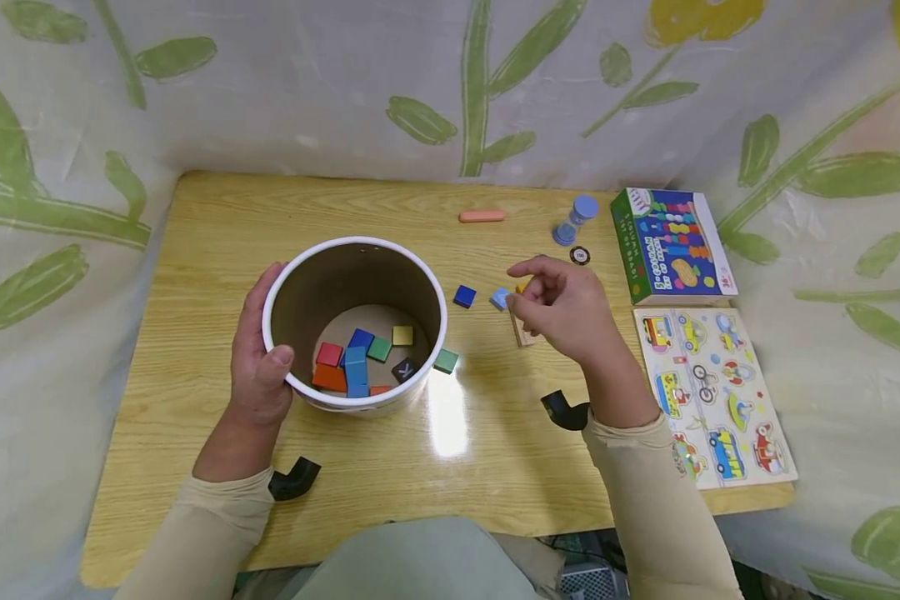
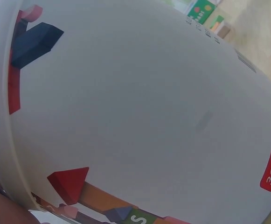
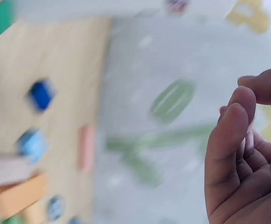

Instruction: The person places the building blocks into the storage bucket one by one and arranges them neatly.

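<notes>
My left hand grips the near left side of a white round bucket, thumb over the rim and fingers along the outside. The bucket is tilted, its mouth facing up toward me. Inside lie several coloured blocks, among them red, orange, blue, green and yellow ones, plus a black one. Over the table, right of the bucket, my right hand hovers with loosely bent fingers and nothing between them. Beneath it a pale wooden block is partly hidden. A light blue block lies beside its fingertips.
A dark blue block and a green block lie close to the bucket. Farther back are a pink stick, a blue sand timer and a round black token. A toy box and a picture puzzle board occupy the right side.
</notes>
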The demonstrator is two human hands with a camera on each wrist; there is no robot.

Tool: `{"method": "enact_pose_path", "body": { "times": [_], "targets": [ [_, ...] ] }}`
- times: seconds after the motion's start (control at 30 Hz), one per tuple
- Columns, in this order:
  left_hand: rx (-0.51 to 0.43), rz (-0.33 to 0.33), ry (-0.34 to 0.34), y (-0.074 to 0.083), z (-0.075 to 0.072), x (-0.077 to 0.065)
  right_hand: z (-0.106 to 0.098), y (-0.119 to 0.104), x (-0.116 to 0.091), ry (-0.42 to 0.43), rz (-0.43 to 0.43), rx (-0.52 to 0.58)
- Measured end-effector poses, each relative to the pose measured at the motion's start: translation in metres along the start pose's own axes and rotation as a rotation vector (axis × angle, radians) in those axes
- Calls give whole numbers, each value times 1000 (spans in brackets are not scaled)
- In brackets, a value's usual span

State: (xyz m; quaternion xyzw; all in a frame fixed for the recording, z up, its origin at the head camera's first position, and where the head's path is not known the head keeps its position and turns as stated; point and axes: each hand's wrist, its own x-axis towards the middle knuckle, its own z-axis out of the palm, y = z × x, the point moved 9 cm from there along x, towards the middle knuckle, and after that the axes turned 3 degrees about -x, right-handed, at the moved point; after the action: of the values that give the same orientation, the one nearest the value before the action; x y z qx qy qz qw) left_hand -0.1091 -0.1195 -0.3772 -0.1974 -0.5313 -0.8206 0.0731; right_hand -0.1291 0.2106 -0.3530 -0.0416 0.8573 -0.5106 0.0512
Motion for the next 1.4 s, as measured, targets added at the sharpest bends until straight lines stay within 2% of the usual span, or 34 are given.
{"method": "enact_pose_path", "body": {
  "times": [0.23, 0.33, 0.43, 0.53, 0.7, 0.87, 0.97, 1.2, 1.4],
  "targets": [
    [2, -8, 3, 0, -1, 0, -16, 95, -5, 108, 200, -56],
    [-3, -20, 8, -1, 0, 0, -13, 127, -12, 106, 263, -48],
    [-7, -21, 9, -1, 0, 0, 2, 146, -20, 82, 286, -66],
    [-9, -16, 7, 0, 0, 1, 27, 150, -24, 35, 260, -110],
    [-1, -26, 13, 0, 1, 1, 70, 141, -27, -47, 195, -163],
    [8, -26, 12, 0, 1, 0, 102, 126, -23, -88, 118, -207],
    [9, -23, 11, 0, 1, 0, 118, 124, -20, -113, 108, -252],
    [-5, -28, 11, -2, 1, -1, 136, 122, -18, -125, 102, -340],
    [-13, -23, 8, -1, 1, -1, 129, 117, -16, -117, 114, -357]
  ]
}}
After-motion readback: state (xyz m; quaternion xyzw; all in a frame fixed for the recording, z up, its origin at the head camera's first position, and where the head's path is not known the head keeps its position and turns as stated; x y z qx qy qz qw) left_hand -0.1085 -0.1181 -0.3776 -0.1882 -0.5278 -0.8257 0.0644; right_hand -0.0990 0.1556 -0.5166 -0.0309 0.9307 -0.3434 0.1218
